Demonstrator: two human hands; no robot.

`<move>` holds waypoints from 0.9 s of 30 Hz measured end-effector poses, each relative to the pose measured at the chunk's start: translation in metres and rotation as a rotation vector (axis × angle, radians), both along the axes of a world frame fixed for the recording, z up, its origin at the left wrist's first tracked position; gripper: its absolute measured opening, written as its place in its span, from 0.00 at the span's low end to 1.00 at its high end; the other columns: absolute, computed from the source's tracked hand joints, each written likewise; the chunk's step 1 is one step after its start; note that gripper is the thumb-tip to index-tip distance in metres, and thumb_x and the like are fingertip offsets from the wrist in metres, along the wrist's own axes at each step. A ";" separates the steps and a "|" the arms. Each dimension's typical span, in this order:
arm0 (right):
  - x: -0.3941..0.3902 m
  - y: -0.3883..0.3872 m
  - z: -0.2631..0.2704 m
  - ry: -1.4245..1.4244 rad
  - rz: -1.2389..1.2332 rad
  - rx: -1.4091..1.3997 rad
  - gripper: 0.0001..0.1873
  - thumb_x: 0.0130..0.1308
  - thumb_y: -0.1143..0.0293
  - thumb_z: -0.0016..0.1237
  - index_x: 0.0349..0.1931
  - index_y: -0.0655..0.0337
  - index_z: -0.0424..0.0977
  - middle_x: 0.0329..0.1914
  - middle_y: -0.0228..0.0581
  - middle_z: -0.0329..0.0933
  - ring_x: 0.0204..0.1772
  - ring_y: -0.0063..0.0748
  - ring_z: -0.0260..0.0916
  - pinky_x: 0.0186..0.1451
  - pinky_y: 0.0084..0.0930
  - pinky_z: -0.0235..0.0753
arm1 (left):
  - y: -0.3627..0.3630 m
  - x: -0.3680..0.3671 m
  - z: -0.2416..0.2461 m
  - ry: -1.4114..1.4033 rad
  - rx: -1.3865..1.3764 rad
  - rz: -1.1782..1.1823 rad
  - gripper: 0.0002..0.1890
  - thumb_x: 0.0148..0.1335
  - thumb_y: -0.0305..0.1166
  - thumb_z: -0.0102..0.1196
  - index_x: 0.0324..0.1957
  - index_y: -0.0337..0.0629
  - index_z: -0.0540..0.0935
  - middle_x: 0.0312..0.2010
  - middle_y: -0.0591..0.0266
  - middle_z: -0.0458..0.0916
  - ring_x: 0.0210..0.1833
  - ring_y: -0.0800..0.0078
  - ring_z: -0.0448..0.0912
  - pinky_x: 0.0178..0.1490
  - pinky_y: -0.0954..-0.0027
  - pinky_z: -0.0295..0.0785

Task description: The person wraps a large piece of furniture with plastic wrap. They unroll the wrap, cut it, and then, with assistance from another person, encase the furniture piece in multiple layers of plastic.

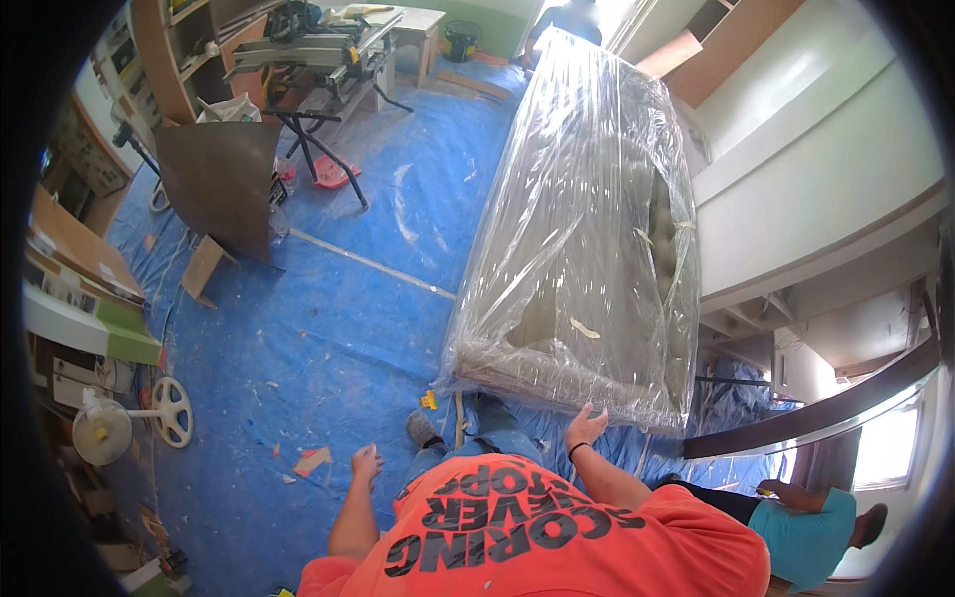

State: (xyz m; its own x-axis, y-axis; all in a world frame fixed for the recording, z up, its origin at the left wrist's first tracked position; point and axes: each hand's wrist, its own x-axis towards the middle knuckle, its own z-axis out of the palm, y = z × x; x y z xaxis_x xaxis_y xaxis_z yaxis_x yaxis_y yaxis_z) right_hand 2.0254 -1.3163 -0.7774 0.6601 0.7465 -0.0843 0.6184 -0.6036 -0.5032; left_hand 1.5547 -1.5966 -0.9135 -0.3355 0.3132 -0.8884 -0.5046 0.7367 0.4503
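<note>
Before me, a large upholstered piece, seemingly a sofa (574, 283), is wrapped in clear plastic film. Its near end lies just past my feet, and it stretches away to the far wall. My right hand (586, 428), with a dark band at the wrist, is spread at the wrapped near edge; whether the fingertips touch the film I cannot tell. Lower and to the left, my left hand (367, 464) hangs over the blue floor sheet (351, 313), its fingers loosely bent and nothing visible in it.
A person (571, 22) stands at the far end of the wrapped piece. Another person in a turquoise shirt (802, 533) is at my right. White cabinets (813, 201) line the right side. A saw stand (321, 127), a curved brown panel (220, 186) and a pedestal fan (104, 436) are leftward.
</note>
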 end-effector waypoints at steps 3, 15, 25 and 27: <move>0.008 0.007 -0.004 0.541 -0.449 0.020 0.47 0.75 0.36 0.38 0.77 0.69 0.51 0.83 0.61 0.48 0.84 0.58 0.46 0.83 0.49 0.50 | 0.030 0.009 0.007 -0.073 0.022 0.049 0.35 0.77 0.55 0.48 0.72 0.38 0.64 0.66 0.41 0.74 0.61 0.47 0.80 0.51 0.56 0.81; 0.037 0.089 -0.045 1.638 -0.698 0.118 0.58 0.60 0.14 0.22 0.79 0.48 0.56 0.83 0.39 0.57 0.83 0.54 0.52 0.81 0.66 0.49 | 0.309 0.122 0.078 -0.623 0.210 0.288 0.55 0.68 0.78 0.27 0.80 0.39 0.51 0.80 0.43 0.53 0.79 0.42 0.57 0.76 0.30 0.54; 0.061 0.079 -0.066 1.527 -0.895 0.312 0.61 0.52 0.12 0.37 0.80 0.42 0.53 0.85 0.36 0.52 0.83 0.52 0.49 0.80 0.67 0.50 | 0.337 0.117 0.035 -0.743 0.292 0.431 0.39 0.75 0.63 0.38 0.69 0.39 0.72 0.67 0.45 0.75 0.69 0.45 0.73 0.74 0.38 0.64; 0.054 0.080 -0.059 1.402 -0.890 0.347 0.63 0.50 0.12 0.41 0.81 0.41 0.52 0.85 0.35 0.50 0.84 0.51 0.46 0.81 0.65 0.46 | 0.341 0.115 0.038 -0.754 0.331 0.288 0.33 0.76 0.57 0.41 0.66 0.39 0.75 0.63 0.46 0.79 0.65 0.47 0.77 0.71 0.40 0.69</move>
